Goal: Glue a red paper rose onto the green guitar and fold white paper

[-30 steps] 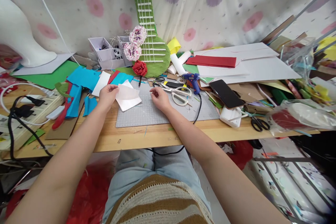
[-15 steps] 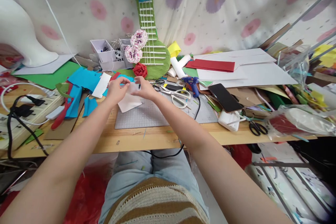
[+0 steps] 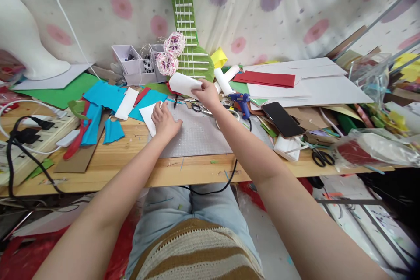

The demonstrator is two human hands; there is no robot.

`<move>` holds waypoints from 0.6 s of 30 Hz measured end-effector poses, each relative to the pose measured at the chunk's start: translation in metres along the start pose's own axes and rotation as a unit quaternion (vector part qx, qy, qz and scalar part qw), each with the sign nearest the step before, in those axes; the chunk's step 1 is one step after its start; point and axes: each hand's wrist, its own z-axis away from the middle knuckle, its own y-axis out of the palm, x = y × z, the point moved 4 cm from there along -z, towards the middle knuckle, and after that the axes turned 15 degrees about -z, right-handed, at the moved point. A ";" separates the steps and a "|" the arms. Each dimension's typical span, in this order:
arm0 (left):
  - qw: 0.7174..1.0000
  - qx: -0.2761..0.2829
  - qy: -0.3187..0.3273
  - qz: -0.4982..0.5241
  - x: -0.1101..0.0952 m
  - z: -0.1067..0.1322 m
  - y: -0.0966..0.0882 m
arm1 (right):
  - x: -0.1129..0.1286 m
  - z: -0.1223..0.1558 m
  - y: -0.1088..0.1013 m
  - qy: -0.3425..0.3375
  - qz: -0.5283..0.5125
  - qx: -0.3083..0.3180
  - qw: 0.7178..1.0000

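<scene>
My left hand (image 3: 166,121) lies flat on a white sheet (image 3: 147,116) at the left end of the grey cutting mat (image 3: 197,138), fingers stretched out. My right hand (image 3: 207,92) is raised above the mat's far edge and pinches a second white sheet (image 3: 184,84), which hangs in the air in front of the green guitar model (image 3: 192,48).
White-handled scissors and a blue glue gun (image 3: 241,101) lie just right of my right hand. A black phone (image 3: 282,119), black scissors (image 3: 319,156), paper sheets and a plastic bag (image 3: 377,146) crowd the right. Blue and green scraps (image 3: 105,96), white boxes (image 3: 133,68) and a power strip (image 3: 29,138) fill the left.
Both hands held the white paper together half a second ago. Now my right hand has lifted one sheet up and back, while my left hand has dropped flat onto the other sheet.
</scene>
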 end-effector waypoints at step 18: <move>0.952 0.138 0.272 0.024 0.018 0.020 -0.027 | -0.049 0.107 -0.010 -0.103 0.033 0.228 0.968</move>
